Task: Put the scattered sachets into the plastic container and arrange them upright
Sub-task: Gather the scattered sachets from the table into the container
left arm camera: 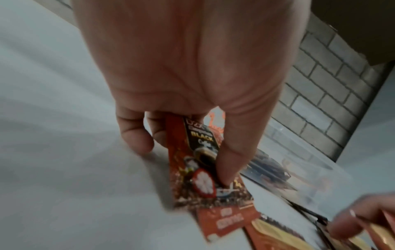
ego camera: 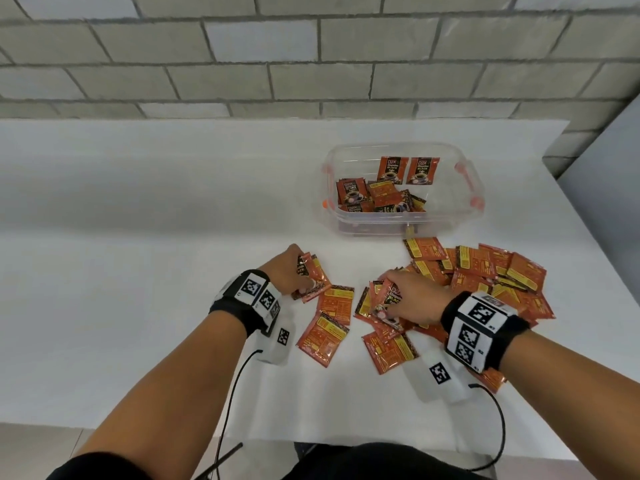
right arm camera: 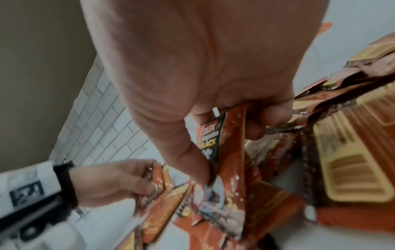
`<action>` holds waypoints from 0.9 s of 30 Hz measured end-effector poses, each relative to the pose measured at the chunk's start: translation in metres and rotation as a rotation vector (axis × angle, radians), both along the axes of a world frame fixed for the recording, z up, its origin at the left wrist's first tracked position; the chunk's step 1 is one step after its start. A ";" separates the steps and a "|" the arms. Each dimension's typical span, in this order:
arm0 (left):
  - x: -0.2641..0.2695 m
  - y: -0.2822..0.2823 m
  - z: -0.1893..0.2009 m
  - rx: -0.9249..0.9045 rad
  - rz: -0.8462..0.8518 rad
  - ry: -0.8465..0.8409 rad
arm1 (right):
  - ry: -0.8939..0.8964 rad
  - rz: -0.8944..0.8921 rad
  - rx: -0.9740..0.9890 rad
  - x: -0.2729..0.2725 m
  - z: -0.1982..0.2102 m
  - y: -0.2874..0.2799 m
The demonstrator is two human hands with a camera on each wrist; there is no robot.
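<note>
Orange coffee sachets point(ego camera: 485, 275) lie scattered on the white table point(ego camera: 138, 237), heaped in front of a clear plastic container point(ego camera: 450, 216) with orange clips. Inside it, two sachets point(ego camera: 407, 169) stand against the far wall and several lie flat. My left hand point(ego camera: 294, 271) grips a small bunch of sachets point(left arm camera: 196, 160) on edge, thumb pressed on the front one. My right hand point(ego camera: 408, 299) grips another bunch point(right arm camera: 226, 169) at the left side of the heap. Three loose sachets point(ego camera: 329, 327) lie between and below my hands.
A grey brick wall point(ego camera: 311, 57) runs behind the table. The table's right edge point(ego camera: 554, 174) passes close to the container. Cables point(ego camera: 235, 386) trail from both wrist cameras toward the near table edge.
</note>
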State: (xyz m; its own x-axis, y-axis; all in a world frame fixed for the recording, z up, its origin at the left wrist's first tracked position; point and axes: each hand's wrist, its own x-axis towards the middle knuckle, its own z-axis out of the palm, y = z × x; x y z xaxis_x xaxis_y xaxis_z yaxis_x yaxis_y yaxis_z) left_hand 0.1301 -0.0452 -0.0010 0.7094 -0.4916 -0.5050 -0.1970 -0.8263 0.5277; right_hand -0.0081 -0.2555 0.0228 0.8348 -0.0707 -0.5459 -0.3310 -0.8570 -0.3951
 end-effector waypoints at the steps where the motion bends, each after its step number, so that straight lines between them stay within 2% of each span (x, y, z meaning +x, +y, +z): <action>1: 0.000 0.000 0.002 -0.043 0.021 0.008 | -0.005 0.018 -0.021 0.000 -0.001 0.001; 4: -0.003 -0.003 0.008 -0.141 -0.007 0.059 | -0.011 0.047 -0.072 0.001 -0.006 0.004; 8: -0.020 -0.018 0.006 -0.025 -0.249 0.104 | -0.011 0.058 -0.107 0.001 -0.009 0.005; 11: -0.033 -0.030 0.002 0.095 -0.378 -0.011 | -0.015 0.060 -0.131 0.001 -0.010 0.008; 14: -0.041 -0.038 -0.002 0.153 -0.423 -0.183 | -0.021 0.139 -0.215 0.000 -0.009 0.015; 19: -0.045 -0.045 -0.003 0.191 -0.409 -0.312 | -0.067 0.185 -0.295 0.001 -0.007 0.026; 23: -0.039 -0.038 -0.002 0.050 -0.294 -0.183 | -0.150 0.170 -0.241 0.003 -0.007 0.026; 27: -0.031 -0.024 0.012 -0.148 -0.095 -0.126 | -0.181 0.075 -0.038 0.003 0.006 0.015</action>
State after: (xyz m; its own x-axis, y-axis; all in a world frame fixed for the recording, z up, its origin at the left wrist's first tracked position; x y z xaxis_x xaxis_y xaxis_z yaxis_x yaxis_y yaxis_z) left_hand 0.0990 -0.0689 0.0107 0.7095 -0.6213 -0.3326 -0.3420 -0.7162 0.6083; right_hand -0.0052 -0.2403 0.0286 0.9229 -0.0227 -0.3845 -0.1925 -0.8918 -0.4094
